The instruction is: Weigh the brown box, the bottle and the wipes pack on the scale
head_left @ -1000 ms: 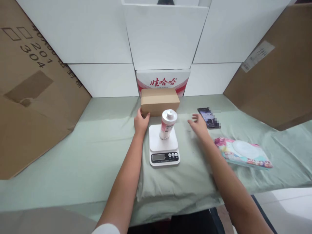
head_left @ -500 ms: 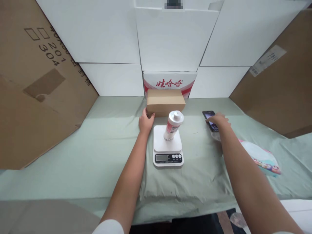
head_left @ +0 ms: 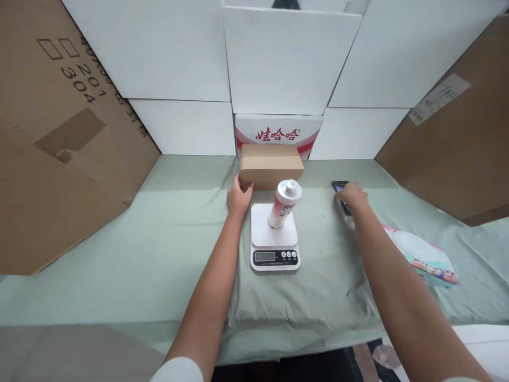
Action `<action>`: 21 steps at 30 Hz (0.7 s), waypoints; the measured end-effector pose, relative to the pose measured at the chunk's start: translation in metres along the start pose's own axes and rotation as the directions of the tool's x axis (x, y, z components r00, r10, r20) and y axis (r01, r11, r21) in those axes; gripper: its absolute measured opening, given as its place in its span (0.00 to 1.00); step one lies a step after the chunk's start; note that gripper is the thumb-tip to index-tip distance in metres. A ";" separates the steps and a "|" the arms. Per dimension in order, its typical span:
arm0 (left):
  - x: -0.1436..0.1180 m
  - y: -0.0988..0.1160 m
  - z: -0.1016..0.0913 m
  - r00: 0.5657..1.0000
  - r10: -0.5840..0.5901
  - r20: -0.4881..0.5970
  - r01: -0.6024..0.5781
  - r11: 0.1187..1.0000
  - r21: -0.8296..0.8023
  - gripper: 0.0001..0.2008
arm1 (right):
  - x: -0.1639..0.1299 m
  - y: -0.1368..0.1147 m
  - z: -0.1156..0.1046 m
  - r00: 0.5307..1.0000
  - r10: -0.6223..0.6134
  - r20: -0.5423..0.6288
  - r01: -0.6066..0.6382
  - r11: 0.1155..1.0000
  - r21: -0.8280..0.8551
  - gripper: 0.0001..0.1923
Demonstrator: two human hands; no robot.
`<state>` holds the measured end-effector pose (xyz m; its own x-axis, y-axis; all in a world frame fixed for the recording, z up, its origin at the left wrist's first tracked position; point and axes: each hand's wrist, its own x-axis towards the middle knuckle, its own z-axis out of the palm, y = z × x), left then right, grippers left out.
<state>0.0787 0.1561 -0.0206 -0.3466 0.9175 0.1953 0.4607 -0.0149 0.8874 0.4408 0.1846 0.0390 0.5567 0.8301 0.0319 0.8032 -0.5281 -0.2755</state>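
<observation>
My left hand (head_left: pixel 238 199) is at the left front corner of a small brown cardboard box (head_left: pixel 272 174), with the thumb against its front face and the fingers along its left side. On the table in front of the box stands a white kitchen scale (head_left: pixel 274 240). A white and pink bottle (head_left: pixel 283 206) with a white lid rests upright on its platform. To the right, my right hand (head_left: pixel 353 196) lies over a dark smartphone (head_left: pixel 340 185), thumb at its left edge. The hand covers much of the phone, and its other fingertips are hidden.
A packet of tissues or wipes (head_left: pixel 431 254) lies beside my right forearm. Large cardboard cartons flank the table at left (head_left: pixel 71 175) and right (head_left: pixel 449 159). White panels (head_left: pixel 292 63) and a white and red carton (head_left: pixel 278 127) stand behind. Green cloth (head_left: pixel 175 223) covers the table.
My right hand has moved slightly left and now covers more of the phone. My left hand, the box, the scale and the bottle stay in place.
</observation>
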 end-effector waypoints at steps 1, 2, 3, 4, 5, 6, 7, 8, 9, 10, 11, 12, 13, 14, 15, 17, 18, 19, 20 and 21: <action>0.000 0.000 0.000 1.000 0.001 -0.002 -0.001 1.000 -0.002 0.32 | -0.011 -0.005 -0.002 1.000 0.000 0.006 0.000 1.000 -0.001 0.50; 0.000 0.001 0.000 1.000 0.006 -0.001 -0.006 1.000 -0.004 0.32 | -0.025 -0.009 -0.004 0.999 -0.037 0.010 0.036 0.999 0.023 0.49; -0.001 0.001 -0.001 1.000 0.010 0.000 -0.010 1.000 -0.008 0.31 | -0.041 -0.014 -0.007 0.993 -0.119 0.011 0.118 0.990 0.079 0.46; -0.001 0.001 -0.001 1.000 0.012 0.002 -0.012 1.000 -0.010 0.31 | -0.058 -0.018 -0.009 0.970 -0.243 0.001 0.239 0.957 0.166 0.41; 0.000 0.001 -0.001 1.000 0.011 0.004 -0.011 1.000 -0.012 0.31 | -0.076 -0.021 -0.012 0.925 -0.379 -0.023 0.370 0.885 0.282 0.36; 0.000 0.000 -0.001 1.000 0.008 0.007 -0.008 1.000 -0.014 0.32 | -0.095 -0.024 -0.014 0.864 -0.500 -0.060 0.479 0.779 0.404 0.32; 0.000 0.000 0.000 1.000 0.004 0.008 -0.004 1.000 -0.014 0.32 | -0.112 -0.026 -0.015 0.802 -0.588 -0.103 0.549 0.659 0.514 0.29; 0.000 0.000 0.000 1.000 0.000 0.007 0.000 1.000 -0.014 0.32 | -0.127 -0.028 -0.016 0.750 -0.647 -0.139 0.581 0.544 0.605 0.28; 0.001 -0.001 0.000 1.000 -0.003 0.005 0.003 1.000 -0.014 0.32 | -0.141 -0.029 -0.016 0.712 -0.683 -0.162 0.584 0.448 0.677 0.27; 0.001 -0.001 0.001 1.000 -0.003 0.003 0.003 1.000 -0.015 0.32 | -0.152 -0.030 -0.015 0.687 -0.706 -0.172 0.570 0.377 0.730 0.27; 0.001 -0.001 0.001 1.000 -0.003 0.001 0.003 1.000 -0.016 0.32 | -0.160 -0.031 -0.014 0.669 -0.724 -0.171 0.550 0.327 0.768 0.27; 0.001 -0.002 0.001 1.000 -0.002 0.000 0.002 1.000 -0.019 0.32 | -0.167 -0.033 -0.013 0.650 -0.742 -0.165 0.535 0.293 0.792 0.27; 0.001 -0.002 0.001 1.000 -0.001 0.000 0.001 1.000 -0.024 0.32 | -0.172 -0.036 -0.013 0.626 -0.765 -0.152 0.528 0.272 0.805 0.28; 0.001 -0.002 0.002 1.000 0.001 0.000 -0.001 1.000 -0.029 0.32 | -0.177 -0.038 -0.012 0.600 -0.788 -0.133 0.527 0.264 0.808 0.29; 0.001 -0.002 0.002 1.000 0.006 0.000 -0.006 0.999 -0.032 0.32 | -0.180 -0.042 -0.011 0.577 -0.809 -0.110 0.527 0.266 0.807 0.30; 0.001 -0.002 0.002 1.000 0.018 -0.003 -0.018 0.999 -0.036 0.32 | -0.187 -0.049 -0.009 0.562 -0.824 -0.072 0.520 0.285 0.805 0.29; 0.001 -0.003 0.002 1.000 0.024 -0.004 -0.024 0.999 -0.037 0.32 | -0.189 -0.052 -0.007 0.574 -0.816 -0.066 0.511 0.294 0.808 0.28; 0.001 -0.003 0.001 1.000 0.026 -0.002 -0.026 0.999 -0.039 0.32 | -0.190 -0.054 -0.005 0.596 -0.800 -0.072 0.500 0.299 0.813 0.26; 0.002 -0.003 0.001 1.000 0.025 0.000 -0.025 0.999 -0.041 0.32 | -0.189 -0.055 -0.003 0.623 -0.777 -0.087 0.489 0.300 0.819 0.24; 0.002 -0.003 0.001 1.000 0.020 0.001 -0.020 0.999 -0.042 0.32 | -0.185 -0.055 -0.001 0.655 -0.747 -0.110 0.480 0.300 0.824 0.22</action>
<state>0.0777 0.1585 -0.0235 -0.3364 0.9174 0.2127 0.4328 -0.0500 0.9001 0.2936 0.0600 0.0493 -0.2118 0.9189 0.3328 0.3334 0.3880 -0.8592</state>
